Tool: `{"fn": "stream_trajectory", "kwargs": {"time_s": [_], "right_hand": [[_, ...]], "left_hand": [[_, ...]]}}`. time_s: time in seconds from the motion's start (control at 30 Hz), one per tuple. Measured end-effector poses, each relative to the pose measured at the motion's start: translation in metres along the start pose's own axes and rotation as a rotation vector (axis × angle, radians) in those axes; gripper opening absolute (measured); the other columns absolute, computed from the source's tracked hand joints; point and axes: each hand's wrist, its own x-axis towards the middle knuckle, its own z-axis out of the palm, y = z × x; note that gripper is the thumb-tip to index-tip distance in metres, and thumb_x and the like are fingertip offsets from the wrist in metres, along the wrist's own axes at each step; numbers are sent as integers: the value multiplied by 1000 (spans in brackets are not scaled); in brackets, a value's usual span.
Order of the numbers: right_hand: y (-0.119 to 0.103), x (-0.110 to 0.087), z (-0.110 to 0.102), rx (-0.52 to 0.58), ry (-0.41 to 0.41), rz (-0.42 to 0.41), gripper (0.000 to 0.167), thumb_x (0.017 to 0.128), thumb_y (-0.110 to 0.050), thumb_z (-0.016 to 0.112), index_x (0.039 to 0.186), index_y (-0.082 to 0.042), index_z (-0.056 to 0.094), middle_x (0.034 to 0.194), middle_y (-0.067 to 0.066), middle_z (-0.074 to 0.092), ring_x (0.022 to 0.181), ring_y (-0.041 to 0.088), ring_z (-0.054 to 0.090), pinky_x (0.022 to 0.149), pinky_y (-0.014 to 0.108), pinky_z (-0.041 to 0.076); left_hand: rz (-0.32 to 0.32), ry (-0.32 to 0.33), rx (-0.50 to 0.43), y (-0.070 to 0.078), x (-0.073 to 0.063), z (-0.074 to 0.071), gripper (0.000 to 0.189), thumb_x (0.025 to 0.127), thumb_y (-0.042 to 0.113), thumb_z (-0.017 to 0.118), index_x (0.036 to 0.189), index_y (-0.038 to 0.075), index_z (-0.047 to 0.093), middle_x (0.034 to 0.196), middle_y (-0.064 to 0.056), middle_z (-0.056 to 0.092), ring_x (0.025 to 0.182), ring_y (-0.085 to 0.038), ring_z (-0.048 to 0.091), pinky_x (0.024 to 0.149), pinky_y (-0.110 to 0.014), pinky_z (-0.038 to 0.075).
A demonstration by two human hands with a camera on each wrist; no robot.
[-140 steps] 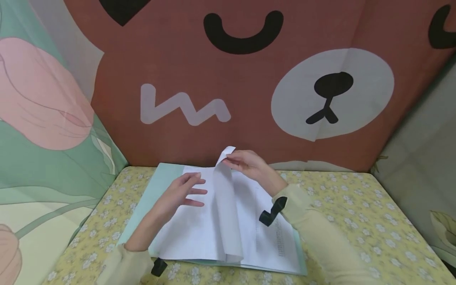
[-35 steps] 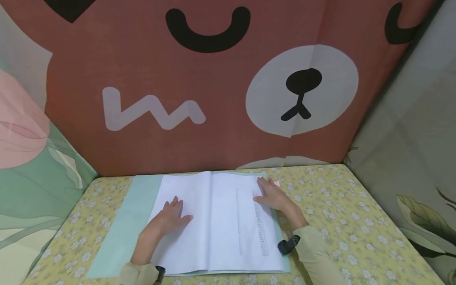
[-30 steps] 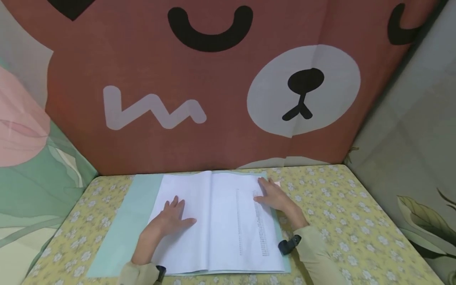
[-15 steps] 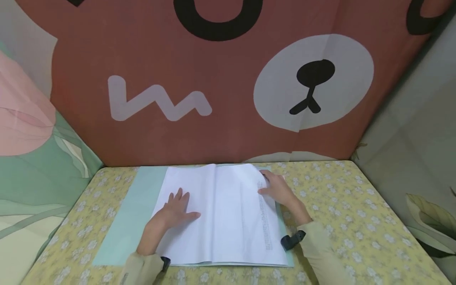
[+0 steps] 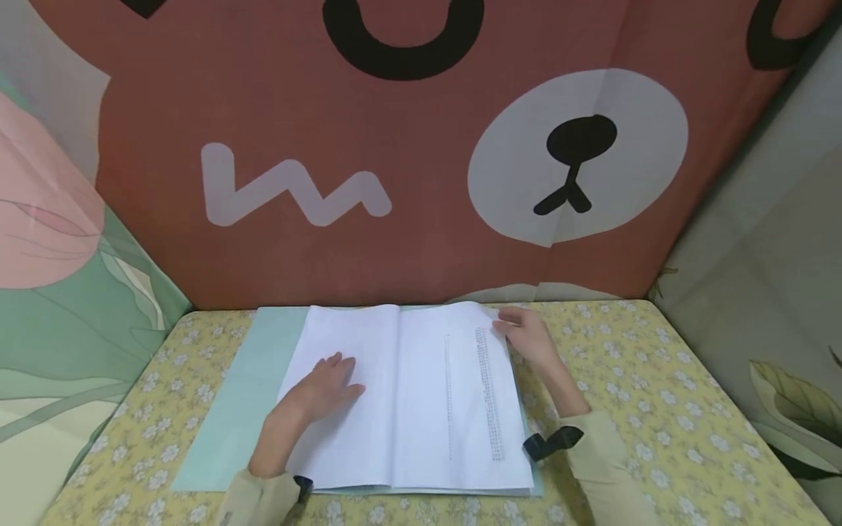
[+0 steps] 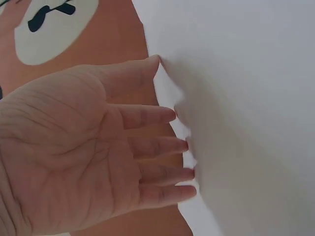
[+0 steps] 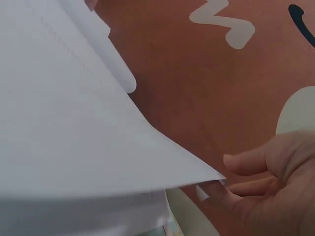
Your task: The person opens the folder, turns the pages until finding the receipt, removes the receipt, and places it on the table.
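The folder [image 5: 226, 409] lies on the counter [image 5: 658, 409] before the backdrop [image 5: 421, 263], sheets [image 5: 427, 409] on top, leaving a wider strip at left than right. Cloths flank the counter, left [image 5: 59, 336] and right [image 5: 763, 292]. The left hand [image 5: 322, 387] touches the left page; a right hand [image 5: 531, 342] finger sits under the far right corner.

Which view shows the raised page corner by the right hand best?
The right wrist view: there the page corner is large, its lifted edge clear beside the right hand. The head view shows it small; the left wrist view shows white paper by the left hand, not that corner.
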Motion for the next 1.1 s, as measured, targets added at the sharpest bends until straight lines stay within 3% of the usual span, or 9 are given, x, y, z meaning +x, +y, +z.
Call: {"fn": "stream_trajectory", "kwargs": {"time_s": [0.23,0.37,0.47,0.7,0.97,1.1], "right_hand": [[0,5,-4,170,51,39,48,102,-4,59,146,12,48,139,31,58,117,39,65,87,30,58],[3,5,-4,194,55,47,44,103,-5,60,143,10,53,130,28,65,103,31,70,79,27,59],[4,4,-4,197,49,54,41,102,-6,61,141,9,56,124,26,68,95,25,72,79,30,60],[8,3,-2,210,14,95,42,101,-9,65,139,7,58,117,21,73,87,16,71,74,32,60],[9,6,-4,377,-107,133,47,101,-7,64,142,13,51,121,23,68,87,15,72,72,26,61],[7,6,-3,493,-196,173,49,102,-3,61,145,16,45,117,17,68,89,15,72,78,28,61]], "left_hand": [[177,90,-54,19,-7,0,59,106,26,60,155,-1,43,163,-24,35,151,-42,31,120,-58,29],[236,82,-42,30,-8,7,61,105,26,63,157,2,43,166,-19,32,153,-40,28,121,-57,28],[224,20,-8,34,-9,12,61,103,28,65,156,3,45,168,-16,29,154,-42,23,120,-60,27],[110,-80,32,32,-9,18,67,100,27,69,158,8,43,169,-18,24,154,-46,21,118,-66,26],[111,-77,22,30,-7,16,66,101,28,68,159,8,42,169,-18,25,155,-41,22,120,-62,26],[142,-9,-13,31,-7,15,58,103,26,65,154,3,48,165,-21,33,153,-39,29,120,-58,29]]}}
